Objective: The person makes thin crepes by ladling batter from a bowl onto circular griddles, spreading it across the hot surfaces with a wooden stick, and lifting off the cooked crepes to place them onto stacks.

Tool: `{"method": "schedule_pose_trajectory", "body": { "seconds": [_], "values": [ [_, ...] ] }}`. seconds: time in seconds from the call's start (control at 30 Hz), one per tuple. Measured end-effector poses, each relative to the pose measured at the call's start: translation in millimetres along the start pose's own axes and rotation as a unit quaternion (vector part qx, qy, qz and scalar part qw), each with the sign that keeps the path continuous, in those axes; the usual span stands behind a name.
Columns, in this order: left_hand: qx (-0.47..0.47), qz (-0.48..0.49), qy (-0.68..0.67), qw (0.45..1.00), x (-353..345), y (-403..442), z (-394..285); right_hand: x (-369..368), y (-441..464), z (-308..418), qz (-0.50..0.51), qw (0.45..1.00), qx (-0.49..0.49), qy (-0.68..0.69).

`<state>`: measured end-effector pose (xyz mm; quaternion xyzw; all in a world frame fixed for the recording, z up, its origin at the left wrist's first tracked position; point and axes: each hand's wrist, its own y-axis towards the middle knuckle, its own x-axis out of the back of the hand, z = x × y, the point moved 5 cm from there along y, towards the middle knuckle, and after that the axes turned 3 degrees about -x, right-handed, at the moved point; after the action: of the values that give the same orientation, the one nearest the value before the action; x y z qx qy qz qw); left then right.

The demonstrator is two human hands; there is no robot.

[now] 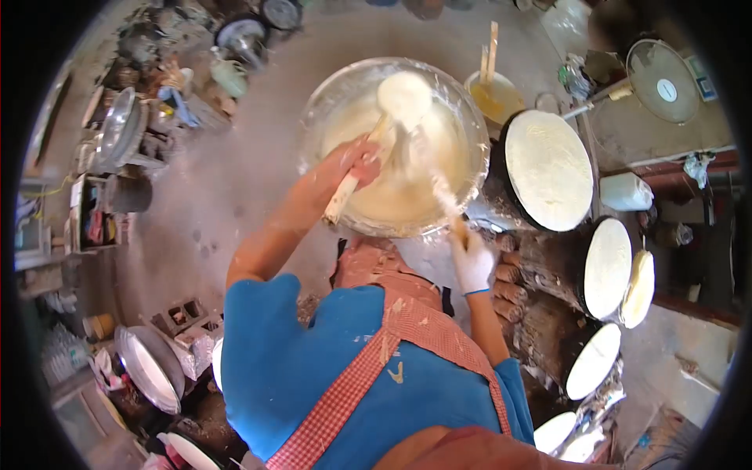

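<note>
A long, pale wooden-handled ladle (382,130) is grasped by the bare left hand (359,162), whose fingers are wrapped around the handle. By the right hand (473,262), in a white glove with a blue cuff edge, a slim whitish stick (440,180) appears to be gripped near its lower end; its outline is blurred.

Both tools are held over a large, round, silvery metal basin (481,160), which serves here as landmark. Inside it, cream-coloured liquid batter (399,200) is contained, smooth and glossy, with pale smears left on the inner wall. The ladle's round head is coated thickly in the same cream, and a pale streak is seen just below it. The ladle handle is speckled with brownish marks.

Directly below the basin, a red-and-white checked apron (360,382) is worn over a blue shirt (313,356), both spotted with batter. Just right of the basin's upper edge, a small round bowl (507,98) of yellowish liquid is placed, with two wooden sticks (492,56) stood in it. Close to the basin's right side, a round black griddle (518,205) is covered by a flat, pale, circular sheet (550,170). Further down to the right, more pale discs (608,268) are arranged. Well left of the basin, a shiny metal bowl (120,129) is seen amid clutter.
</note>
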<state>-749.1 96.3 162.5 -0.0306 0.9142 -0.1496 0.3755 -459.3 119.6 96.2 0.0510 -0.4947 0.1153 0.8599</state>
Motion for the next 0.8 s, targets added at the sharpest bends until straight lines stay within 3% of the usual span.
{"method": "schedule_pose_trajectory", "body": {
  "seconds": [0.03, 0.1, 0.13, 0.2, 0.27, 0.33, 0.4, 0.47, 0.5, 0.53, 0.57, 0.6, 0.67, 0.7, 0.73, 0.8],
  "values": [
    [-0.014, -0.003, 0.019, 1.0, -20, -11, -24, 21, 7, 22, -0.041, 0.998, 0.028, 0.025],
    [0.018, -0.062, -0.105, 0.992, -58, -17, -67, 53, 30, 40, -0.094, 0.991, 0.057, 0.071],
    [0.003, -0.047, -0.089, 0.995, -80, -20, -91, 73, 41, 50, -0.127, 0.985, 0.074, 0.085],
    [-0.039, -0.006, 0.164, 0.986, -116, -34, -137, 121, 59, 80, -0.182, 0.967, 0.103, 0.143],
    [-0.104, 0.002, 0.242, 0.965, -142, -47, -175, 153, 77, 93, -0.201, 0.935, 0.081, 0.28],
    [-0.171, 0.018, 0.316, 0.933, -157, -48, -202, 171, 83, 98, -0.23, 0.935, 0.07, 0.262],
    [-0.211, -0.008, 0.389, 0.897, -143, -40, -205, 151, 85, 93, -0.143, 0.92, 0.046, 0.363],
    [-0.129, 0.003, 0.365, 0.922, -99, -17, -169, 79, 90, 65, -0.012, 0.863, 0.023, 0.505],
    [-0.058, 0.004, 0.331, 0.942, -76, -11, -143, 33, 87, 38, 0.035, 0.869, 0.004, 0.494],
    [0.042, -0.002, 0.236, 0.971, -48, 2, -114, 13, 62, 25, 0.085, 0.854, -0.087, 0.506],
    [0.144, -0.014, 0.14, 0.979, -27, 13, -87, 2, 37, 8, 0.071, 0.877, -0.132, 0.457],
    [0.171, -0.01, 0.156, 0.973, -16, 23, -75, -4, 16, -11, 0.057, 0.895, -0.178, 0.406],
    [0.265, -0.049, 0.049, 0.962, -11, 35, -43, 8, -28, -43, -0.027, 0.945, -0.109, 0.308],
    [0.286, -0.025, 0.075, 0.955, -33, 44, -41, 17, -48, -59, -0.111, 0.948, -0.077, 0.289],
    [0.287, 0.041, 0.125, 0.949, -65, 47, -40, 37, -63, -68, -0.144, 0.94, -0.104, 0.29],
    [0.315, 0.134, 0.179, 0.922, -125, 47, -4, 78, -106, -81, -0.144, 0.9, -0.185, 0.367]
  ]
}}
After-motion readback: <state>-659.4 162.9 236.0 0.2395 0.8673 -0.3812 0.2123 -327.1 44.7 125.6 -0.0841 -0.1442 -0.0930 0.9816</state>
